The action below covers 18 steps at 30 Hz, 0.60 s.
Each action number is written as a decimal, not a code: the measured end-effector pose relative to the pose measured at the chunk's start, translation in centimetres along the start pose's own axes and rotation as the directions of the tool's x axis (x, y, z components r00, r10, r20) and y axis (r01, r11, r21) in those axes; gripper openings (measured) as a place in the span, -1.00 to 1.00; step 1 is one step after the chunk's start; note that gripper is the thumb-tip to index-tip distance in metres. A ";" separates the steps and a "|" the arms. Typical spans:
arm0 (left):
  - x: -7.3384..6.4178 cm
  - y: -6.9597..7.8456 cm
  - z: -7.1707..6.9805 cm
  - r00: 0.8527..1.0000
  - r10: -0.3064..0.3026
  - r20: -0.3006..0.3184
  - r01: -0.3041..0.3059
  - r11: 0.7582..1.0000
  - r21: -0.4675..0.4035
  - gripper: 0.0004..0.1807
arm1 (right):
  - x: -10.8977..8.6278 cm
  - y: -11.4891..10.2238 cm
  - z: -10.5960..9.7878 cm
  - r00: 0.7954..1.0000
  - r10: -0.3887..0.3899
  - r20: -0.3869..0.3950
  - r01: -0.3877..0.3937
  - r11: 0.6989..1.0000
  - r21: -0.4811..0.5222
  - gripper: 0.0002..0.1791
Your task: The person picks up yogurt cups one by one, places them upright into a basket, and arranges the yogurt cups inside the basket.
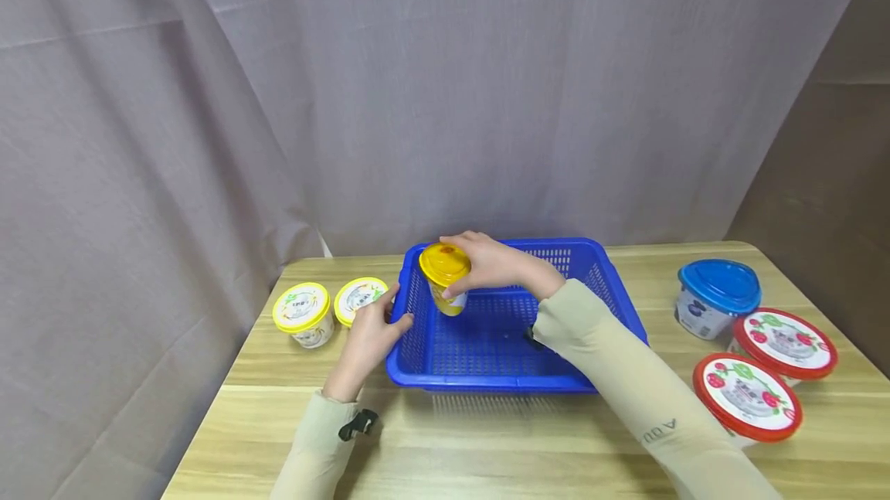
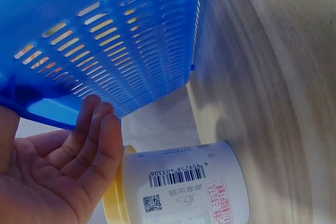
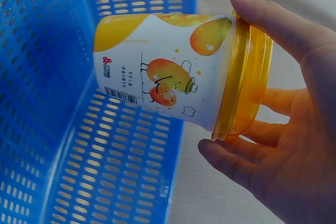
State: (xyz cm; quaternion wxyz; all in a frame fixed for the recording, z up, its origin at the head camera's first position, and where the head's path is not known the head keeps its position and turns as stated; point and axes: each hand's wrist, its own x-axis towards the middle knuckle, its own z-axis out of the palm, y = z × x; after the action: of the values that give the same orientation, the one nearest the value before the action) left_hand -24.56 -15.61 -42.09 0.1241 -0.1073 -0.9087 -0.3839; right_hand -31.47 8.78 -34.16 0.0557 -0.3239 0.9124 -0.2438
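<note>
In the head view, my right hand (image 1: 495, 262) grips a mango-print cup with a yellow domed lid (image 1: 445, 268). The cup hangs upright inside the left part of a blue plastic basket (image 1: 514, 382), above its floor. The right wrist view shows thumb and fingers spread around the lid's rim, with the printed cup wall (image 3: 163, 72) facing the camera. My left hand (image 1: 370, 341) holds the basket's left rim, thumb over the edge and fingers against the outer wall (image 2: 100, 30). Just beyond those fingers stands a white tub with a yellow lid (image 2: 184, 184).
Another yellow-lidded tub (image 1: 302, 308) stands further left on the wooden table (image 1: 292, 423). To the right are a blue-lidded tub (image 1: 719, 291) and two red-lidded tubs, one farther back (image 1: 786, 341) and one nearer (image 1: 747, 398). A grey curtain (image 1: 487, 98) hangs behind the table.
</note>
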 end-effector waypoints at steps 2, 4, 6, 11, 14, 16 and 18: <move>0.0 0.0 0.0 1.000 0.000 0.001 0.000 1.000 0.004 -0.33 | 0.2 0.0 0.4 1.000 -0.006 0.009 0.006 1.000 0.001 0.12; 0.0 0.0 0.0 1.000 0.000 0.007 0.000 1.000 0.006 -0.33 | 0.4 0.1 0.7 1.000 -0.007 0.015 0.007 1.000 0.004 0.12; -0.1 0.1 0.0 1.000 0.000 0.011 0.000 1.000 0.004 -0.33 | 0.4 0.1 1.0 1.000 -0.013 0.015 0.013 1.000 -0.001 0.11; -0.2 0.1 0.0 1.000 -0.002 0.014 0.002 1.000 0.004 -0.33 | 0.5 0.0 1.5 1.000 -0.021 0.011 0.022 1.000 -0.012 0.11; -0.3 0.2 0.1 1.000 -0.005 0.014 0.005 1.000 -0.001 -0.32 | 0.5 -0.2 1.7 1.000 -0.018 0.007 0.018 1.000 -0.018 0.11; -0.3 0.2 0.1 1.000 -0.002 0.009 0.002 1.000 -0.004 -0.32 | 0.6 -0.1 1.9 1.000 -0.012 0.007 0.012 1.000 -0.022 0.11; -0.2 0.2 0.2 1.000 0.012 0.007 -0.012 1.000 -0.001 -0.31 | 0.6 0.0 2.0 1.000 0.001 0.005 -0.001 1.000 -0.025 0.11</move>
State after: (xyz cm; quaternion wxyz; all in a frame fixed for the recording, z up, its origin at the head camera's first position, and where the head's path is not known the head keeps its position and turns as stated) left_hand -24.29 -15.30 -42.18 0.1229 -0.1140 -0.9083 -0.3832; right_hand -31.46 7.62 -35.88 0.0540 -0.3249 0.9153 -0.2318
